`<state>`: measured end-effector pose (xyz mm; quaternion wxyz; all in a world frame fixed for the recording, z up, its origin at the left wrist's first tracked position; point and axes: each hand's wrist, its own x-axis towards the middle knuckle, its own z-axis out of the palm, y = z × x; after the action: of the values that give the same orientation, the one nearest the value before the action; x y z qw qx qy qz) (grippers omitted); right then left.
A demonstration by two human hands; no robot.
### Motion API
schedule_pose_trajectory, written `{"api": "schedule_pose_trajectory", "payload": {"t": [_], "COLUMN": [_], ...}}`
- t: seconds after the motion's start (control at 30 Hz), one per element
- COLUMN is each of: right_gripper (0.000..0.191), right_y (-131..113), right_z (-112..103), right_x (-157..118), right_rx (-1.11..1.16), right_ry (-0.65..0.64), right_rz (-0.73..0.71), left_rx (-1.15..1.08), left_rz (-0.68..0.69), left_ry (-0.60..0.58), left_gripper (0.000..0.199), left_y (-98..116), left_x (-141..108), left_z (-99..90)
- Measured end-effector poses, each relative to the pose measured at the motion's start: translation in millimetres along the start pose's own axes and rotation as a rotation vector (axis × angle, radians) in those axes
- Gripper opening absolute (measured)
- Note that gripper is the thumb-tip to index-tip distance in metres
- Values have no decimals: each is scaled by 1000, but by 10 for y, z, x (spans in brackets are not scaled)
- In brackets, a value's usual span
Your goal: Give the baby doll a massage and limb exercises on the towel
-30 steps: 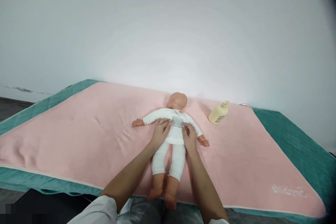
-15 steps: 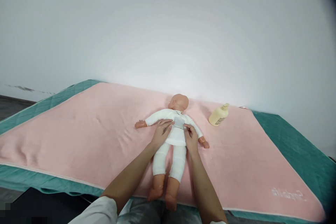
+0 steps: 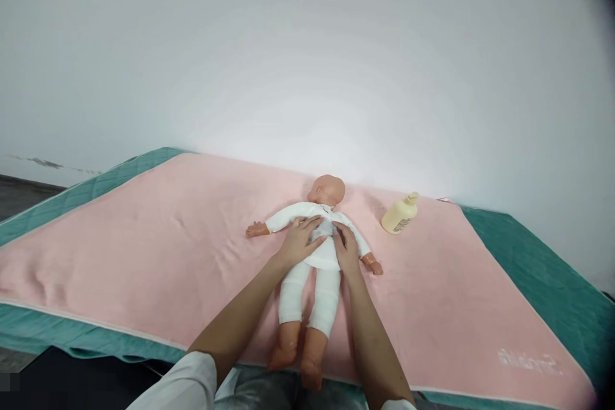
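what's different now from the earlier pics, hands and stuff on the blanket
The person's left hand has slid inward, its fingers and thumb now reaching further over the flat pale-grey patch on the torso of the white-clothed doll. The right hand has edged slightly inward too. The doll and the pale-yellow bottle stay put on the pink blanket.

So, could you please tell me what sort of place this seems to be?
Indoors, perhaps a bedroom or training room, though I can't be sure: a doll lies on a wide blanket, with a pale wall behind.
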<state>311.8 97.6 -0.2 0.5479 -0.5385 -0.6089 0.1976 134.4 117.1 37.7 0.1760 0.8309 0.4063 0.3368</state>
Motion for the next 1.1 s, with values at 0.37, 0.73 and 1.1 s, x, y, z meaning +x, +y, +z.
{"api": "schedule_pose_trajectory", "payload": {"t": [0.37,0.73,1.1], "right_gripper": [32,35,31], "right_y": [36,-29,-133], "right_z": [37,5,126], "right_x": [40,113,260], "right_rx": [-46,49,-109], "right_ry": [24,18,-21], "right_rz": [13,107,-25], "left_rx": [33,71,169], "left_rz": [-35,-18,-5], "left_ry": [-4,17,37], "left_gripper": [50,39,34], "left_y": [-16,32,52], "left_x": [-4,53,292], "left_z": [93,-16,141]}}
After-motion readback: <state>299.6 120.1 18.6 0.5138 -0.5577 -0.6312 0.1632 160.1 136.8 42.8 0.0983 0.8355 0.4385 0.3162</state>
